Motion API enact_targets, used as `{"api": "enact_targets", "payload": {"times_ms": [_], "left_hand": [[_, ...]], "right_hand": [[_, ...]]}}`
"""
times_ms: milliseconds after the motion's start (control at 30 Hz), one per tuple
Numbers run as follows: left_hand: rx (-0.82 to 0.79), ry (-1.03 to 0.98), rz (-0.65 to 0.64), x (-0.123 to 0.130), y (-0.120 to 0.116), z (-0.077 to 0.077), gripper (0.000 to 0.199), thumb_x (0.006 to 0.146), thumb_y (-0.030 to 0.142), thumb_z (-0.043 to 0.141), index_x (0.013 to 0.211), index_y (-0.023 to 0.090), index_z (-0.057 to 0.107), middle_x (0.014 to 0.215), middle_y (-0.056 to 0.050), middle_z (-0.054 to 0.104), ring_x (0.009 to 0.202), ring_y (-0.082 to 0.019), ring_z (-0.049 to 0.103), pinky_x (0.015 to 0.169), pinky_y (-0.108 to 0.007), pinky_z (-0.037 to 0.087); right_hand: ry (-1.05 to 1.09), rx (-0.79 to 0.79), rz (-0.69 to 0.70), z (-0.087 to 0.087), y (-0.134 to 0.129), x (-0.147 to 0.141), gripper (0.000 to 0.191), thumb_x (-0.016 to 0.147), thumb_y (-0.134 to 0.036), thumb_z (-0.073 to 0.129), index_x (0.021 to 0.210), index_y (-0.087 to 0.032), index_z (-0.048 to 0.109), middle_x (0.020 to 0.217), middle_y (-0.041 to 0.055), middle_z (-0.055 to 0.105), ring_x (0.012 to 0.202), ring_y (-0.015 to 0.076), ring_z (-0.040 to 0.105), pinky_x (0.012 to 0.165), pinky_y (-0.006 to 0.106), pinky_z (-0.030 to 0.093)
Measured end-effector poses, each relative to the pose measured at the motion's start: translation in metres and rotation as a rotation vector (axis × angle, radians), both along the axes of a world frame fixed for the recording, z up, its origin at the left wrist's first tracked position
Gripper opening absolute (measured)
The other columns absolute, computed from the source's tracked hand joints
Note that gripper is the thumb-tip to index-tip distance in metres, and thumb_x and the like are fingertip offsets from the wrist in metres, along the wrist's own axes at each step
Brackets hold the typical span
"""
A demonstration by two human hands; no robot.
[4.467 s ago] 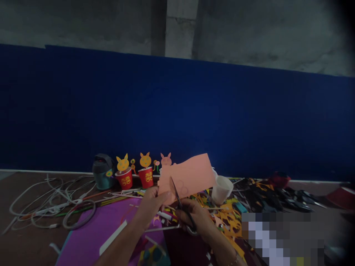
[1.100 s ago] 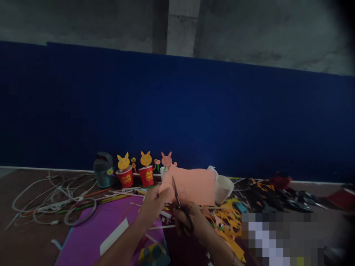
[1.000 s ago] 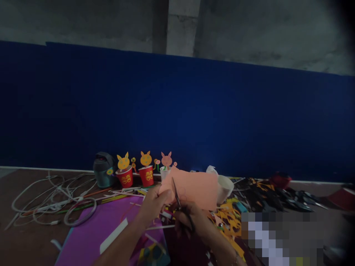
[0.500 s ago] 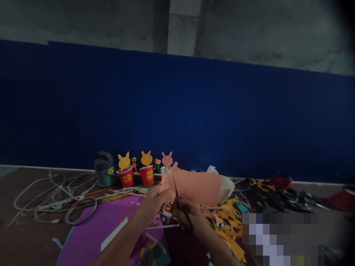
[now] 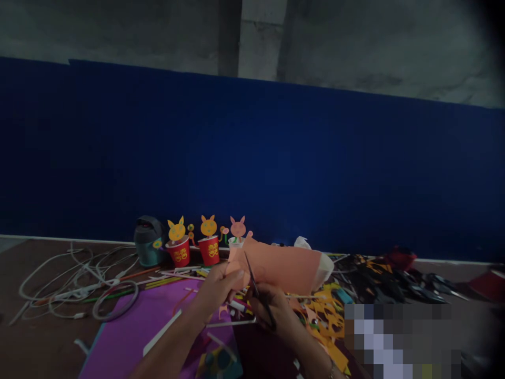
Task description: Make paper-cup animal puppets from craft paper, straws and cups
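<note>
My left hand (image 5: 221, 284) grips the left end of a peach-orange sheet of paper (image 5: 290, 263), thumb on top. In my right hand (image 5: 272, 308) is a pair of black-handled scissors (image 5: 258, 297), their blades pointing up and away across the left part of the sheet. Faint round outlines are drawn on the paper near the blades. Behind stand two red paper cups with cat-faced cutouts: a left cup (image 5: 180, 251) and a middle cup (image 5: 209, 249). A pink cat-faced cutout (image 5: 238, 227) rises from a white cup, partly hidden by the sheet.
Purple paper (image 5: 130, 321) lies under my left forearm. Orange scraps (image 5: 327, 316) spread to the right, beside a dark pile of tools (image 5: 406, 279). White cables (image 5: 79, 281) coil at left near a teal-and-black container (image 5: 148, 242). A blue panel (image 5: 252, 158) stands behind the table.
The sheet's right end has shifted slightly to the right and down. The scissor blades have moved a little against the paper. Both hands stay in nearly the same place.
</note>
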State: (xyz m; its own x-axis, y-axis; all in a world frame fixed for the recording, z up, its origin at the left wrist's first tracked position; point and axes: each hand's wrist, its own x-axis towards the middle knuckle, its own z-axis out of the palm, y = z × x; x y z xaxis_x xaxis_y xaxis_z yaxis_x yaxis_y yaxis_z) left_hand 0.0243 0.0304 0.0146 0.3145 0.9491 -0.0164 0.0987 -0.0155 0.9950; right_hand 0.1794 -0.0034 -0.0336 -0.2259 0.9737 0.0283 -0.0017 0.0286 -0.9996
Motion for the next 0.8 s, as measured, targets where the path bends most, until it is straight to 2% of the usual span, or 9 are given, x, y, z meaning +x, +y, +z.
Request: {"api": "enact_targets", "payload": {"times_ms": [133,300,500,667,800], "left_hand": [[0.012,-0.011,-0.011,-0.001,0.001,0.001,0.030,0.076,0.041,0.054,0.056,0.019,0.047,0.037,0.008,0.038,0.034,-0.007,0.032,0.038,-0.020,0.023],[-0.016,0.019,-0.052,-0.004,0.003,0.003,0.032,0.076,0.045,0.054,0.059,0.018,0.049,0.034,0.008,0.038,0.032,-0.006,0.028,0.037,-0.021,0.017],[0.063,0.037,-0.132,-0.007,0.004,-0.001,0.031,0.081,0.040,0.051,0.058,0.019,0.051,0.035,0.007,0.039,0.032,-0.007,0.028,0.038,-0.022,0.020],[0.060,0.059,-0.158,-0.008,0.005,0.000,0.030,0.081,0.042,0.051,0.063,0.018,0.052,0.037,0.008,0.039,0.033,-0.007,0.031,0.039,-0.022,0.021],[0.048,0.049,-0.164,-0.009,0.005,0.004,0.028,0.080,0.041,0.054,0.063,0.018,0.050,0.038,0.008,0.040,0.034,-0.007,0.031,0.037,-0.021,0.022]], "right_hand": [[-0.013,0.002,0.008,-0.005,0.002,0.002,0.026,0.072,-0.040,0.065,0.066,-0.016,0.054,0.045,-0.0090,0.037,0.036,0.0041,0.029,0.035,0.018,0.022],[-0.004,-0.023,0.020,-0.003,0.001,0.005,0.026,0.072,-0.041,0.066,0.068,-0.017,0.054,0.041,-0.0104,0.032,0.033,0.0040,0.026,0.034,0.018,0.022],[-0.164,-0.056,-0.002,0.005,-0.001,0.009,0.023,0.074,-0.040,0.063,0.073,-0.017,0.059,0.046,-0.0066,0.046,0.035,0.0070,0.040,0.034,0.018,0.026],[-0.125,0.000,0.004,0.004,-0.001,0.006,0.027,0.076,-0.041,0.061,0.066,-0.017,0.054,0.042,-0.0086,0.036,0.034,0.0046,0.029,0.035,0.018,0.021],[-0.155,0.022,-0.017,0.002,0.001,0.006,0.027,0.074,-0.041,0.064,0.066,-0.016,0.055,0.045,-0.0077,0.037,0.037,0.0047,0.029,0.037,0.019,0.020]]}}
